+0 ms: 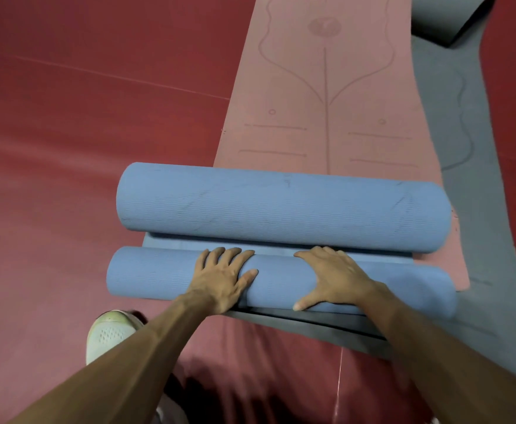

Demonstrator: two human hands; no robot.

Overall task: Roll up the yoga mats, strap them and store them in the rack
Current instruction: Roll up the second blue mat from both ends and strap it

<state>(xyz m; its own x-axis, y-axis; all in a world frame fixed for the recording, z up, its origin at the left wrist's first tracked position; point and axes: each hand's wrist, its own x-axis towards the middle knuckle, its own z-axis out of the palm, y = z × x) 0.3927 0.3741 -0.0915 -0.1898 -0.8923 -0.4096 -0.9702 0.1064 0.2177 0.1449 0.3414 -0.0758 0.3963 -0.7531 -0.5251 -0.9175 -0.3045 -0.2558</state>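
A blue yoga mat lies across the floor, rolled from both ends. Its thicker far roll [281,209] and thinner near roll [159,275] are joined by a short flat strip. My left hand [223,276] presses flat on the near roll, fingers spread over its top. To its right, my right hand [333,276] lies on the same roll with the thumb pointing back toward me. Under the blue mat a pink mat [327,102] with printed alignment lines stretches away flat. A grey mat [470,209] lies flat beneath and to the right of it.
Red floor [82,117] spreads to the left. A rolled end of a grey mat [446,19] sits at the top right. My white and green shoe [110,335] stands just left of my left forearm. No rack or strap is in view.
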